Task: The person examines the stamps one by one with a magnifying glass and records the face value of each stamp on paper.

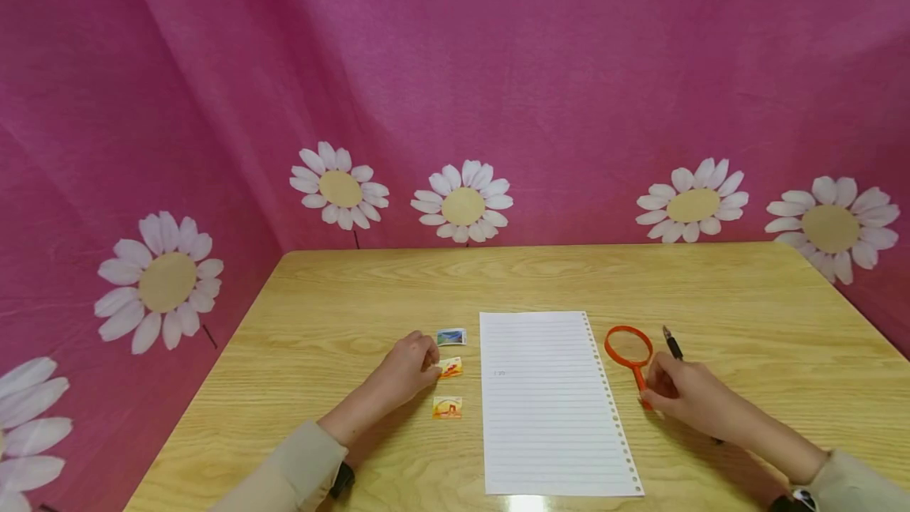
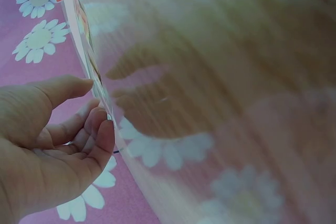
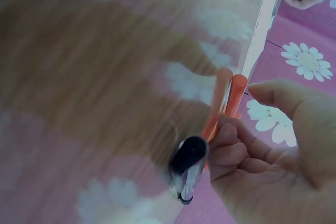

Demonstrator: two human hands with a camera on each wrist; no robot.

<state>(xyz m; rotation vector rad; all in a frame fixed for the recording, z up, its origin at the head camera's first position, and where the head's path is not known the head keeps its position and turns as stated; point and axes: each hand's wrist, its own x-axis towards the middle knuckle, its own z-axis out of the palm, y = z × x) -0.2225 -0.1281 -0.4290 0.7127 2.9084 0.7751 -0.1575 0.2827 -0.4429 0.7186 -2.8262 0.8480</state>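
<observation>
Three small stamps lie in a column left of the paper: a blue one (image 1: pixel 451 336), a yellow-red one (image 1: pixel 451 368) and another yellow-red one (image 1: pixel 447 408). My left hand (image 1: pixel 405 370) has its fingertips at the left edge of the middle stamp; in the left wrist view a gap shows between thumb and loosely bent fingers (image 2: pixel 102 135). On the right lies an orange magnifying glass (image 1: pixel 629 346), its lens away from me. Thumb and fingers of my right hand (image 1: pixel 693 397) pinch its handle (image 3: pixel 238 90). A black pen (image 1: pixel 674 348) lies partly hidden beneath this hand.
Between the hands lies a lined sheet of paper (image 1: pixel 547 417) with punched holes along its right edge and a small pencil-like mark at left. The wooden table (image 1: pixel 341 291) is glossy and reflects the hands. A pink flowered cloth (image 1: pixel 554 101) hangs behind it.
</observation>
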